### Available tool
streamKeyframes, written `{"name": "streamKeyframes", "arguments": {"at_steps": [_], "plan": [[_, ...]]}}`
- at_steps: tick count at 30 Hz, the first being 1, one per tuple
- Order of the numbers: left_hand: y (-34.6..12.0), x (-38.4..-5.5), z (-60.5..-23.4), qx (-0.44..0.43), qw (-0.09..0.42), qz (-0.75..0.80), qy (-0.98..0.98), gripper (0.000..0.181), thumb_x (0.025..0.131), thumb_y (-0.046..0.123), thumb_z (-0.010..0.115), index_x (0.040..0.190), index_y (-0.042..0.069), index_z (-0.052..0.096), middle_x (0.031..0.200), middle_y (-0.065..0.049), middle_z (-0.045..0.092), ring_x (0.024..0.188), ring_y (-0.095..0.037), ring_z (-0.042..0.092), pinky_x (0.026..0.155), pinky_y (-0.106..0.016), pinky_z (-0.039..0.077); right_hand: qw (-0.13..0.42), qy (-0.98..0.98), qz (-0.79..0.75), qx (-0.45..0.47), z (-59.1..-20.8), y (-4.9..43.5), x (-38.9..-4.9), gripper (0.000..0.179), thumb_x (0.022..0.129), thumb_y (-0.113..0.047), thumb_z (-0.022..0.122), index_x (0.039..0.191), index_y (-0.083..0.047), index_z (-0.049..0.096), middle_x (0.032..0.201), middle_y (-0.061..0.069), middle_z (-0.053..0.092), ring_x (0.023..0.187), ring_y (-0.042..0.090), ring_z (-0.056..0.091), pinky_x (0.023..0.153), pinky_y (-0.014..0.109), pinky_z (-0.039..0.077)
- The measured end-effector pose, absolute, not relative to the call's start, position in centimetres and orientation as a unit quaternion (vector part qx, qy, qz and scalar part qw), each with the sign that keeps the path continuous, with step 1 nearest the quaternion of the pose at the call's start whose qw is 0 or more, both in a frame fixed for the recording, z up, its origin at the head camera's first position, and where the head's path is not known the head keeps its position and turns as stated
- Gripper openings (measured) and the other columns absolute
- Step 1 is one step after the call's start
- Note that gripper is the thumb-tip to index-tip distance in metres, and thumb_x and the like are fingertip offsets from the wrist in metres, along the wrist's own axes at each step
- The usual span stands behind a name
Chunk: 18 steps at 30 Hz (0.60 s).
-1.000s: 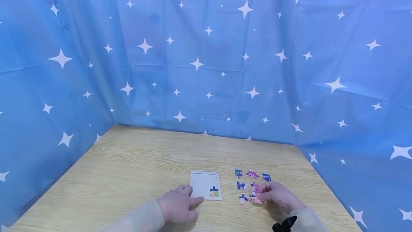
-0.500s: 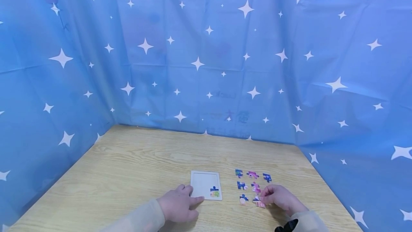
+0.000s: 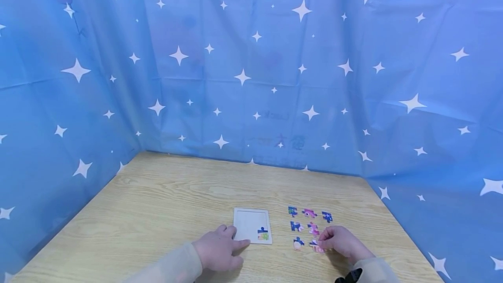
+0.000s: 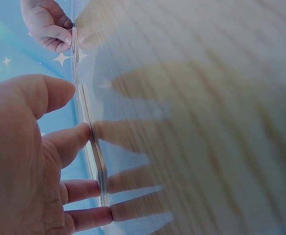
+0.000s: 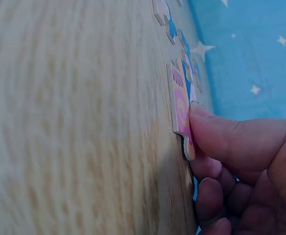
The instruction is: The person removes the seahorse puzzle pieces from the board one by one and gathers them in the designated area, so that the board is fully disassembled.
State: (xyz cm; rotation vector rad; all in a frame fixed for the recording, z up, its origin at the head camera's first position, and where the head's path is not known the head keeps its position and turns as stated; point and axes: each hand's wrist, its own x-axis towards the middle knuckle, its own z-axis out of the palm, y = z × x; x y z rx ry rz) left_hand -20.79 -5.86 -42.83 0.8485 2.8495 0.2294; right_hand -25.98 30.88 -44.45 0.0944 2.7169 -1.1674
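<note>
Low in the head view, my left hand [image 3: 218, 248] rests beside a white square puzzle tray [image 3: 247, 222], its extended fingers touching the near left edge. In the left wrist view those fingers [image 4: 74, 142] are straight against the tray's side. One blue, green and yellow jigsaw piece [image 3: 263, 234] lies in the tray's near right corner. To the right, my right hand [image 3: 342, 241] pinches a pink and cream jigsaw piece [image 5: 182, 100] at its edge. The thumb presses on its face; a curled finger is at its end. The piece appears almost flat on the table.
Several loose jigsaw pieces lie right of the tray, among them a pink one with an eye [image 3: 309, 213], a dark blue one [image 3: 327, 216] and a blue and cream one [image 3: 298, 243]. A blue star-patterned curtain [image 3: 251, 77] borders the wooden table [image 3: 177, 195].
My right hand has shifted slightly right, and the pinched jigsaw piece has slid right with it, mostly in the first half second. The left hand stays at the tray.
</note>
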Motion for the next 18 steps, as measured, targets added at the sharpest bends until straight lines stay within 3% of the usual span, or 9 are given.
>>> {"name": "streamKeyframes", "arguments": {"at_steps": [18], "plan": [[-5.8, -20.7, -42.6, 0.284, 0.084, 0.078, 0.952, 0.052, 0.089, 0.052, 0.050, 0.138, 0.037, 0.052, 0.138, -0.011, 0.046, 0.122, -0.031, 0.043, 0.095, -0.042, 0.045, 0.118, 0.892, -0.435, -0.003, -42.7, 28.7, -26.3, 0.015, 0.087, -0.015, 0.070, 0.093, -0.004, 0.063, 0.084, 0.007, 0.059, 0.068, 0.021, 0.051, 0.061, 0.032, 0.040]]}}
